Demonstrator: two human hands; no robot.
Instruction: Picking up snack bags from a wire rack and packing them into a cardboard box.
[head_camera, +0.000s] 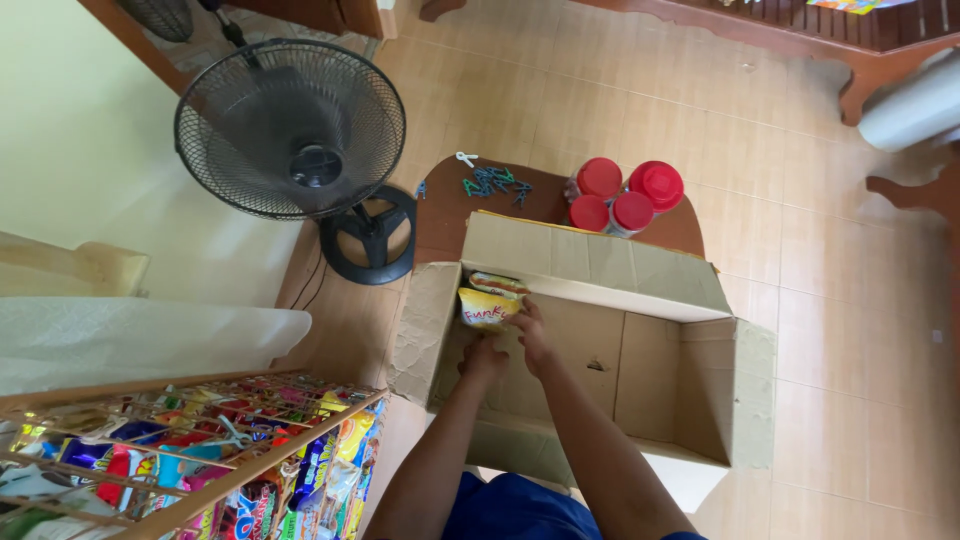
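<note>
At the near left we see a wooden rack (190, 450) crowded with bright snack packets, and above it, farther off, a black standing fan (291, 128) on its round base, beside a pale wall. In the middle stands an open cardboard box (640, 350), flaps spread wide, on the tiled floor. Both of our arms reach into its far left corner. Our left hand (484, 357) sits low inside the box, fingers curled; we cannot tell whether it grips anything. Our right hand (529, 327) is just beside it and a little farther, its fingers closed on the near edge of a yellow snack packet (487, 306), which stands against the box's far wall with another packet (497, 283) tucked just behind it. Beyond the box is a dark wooden stool top (445, 215) carrying a scatter of small green clips (492, 182) on the left and four red-lidded jars (622, 195) clustered on the right. At the far right edge sits a wooden furniture leg (870, 80).
</note>
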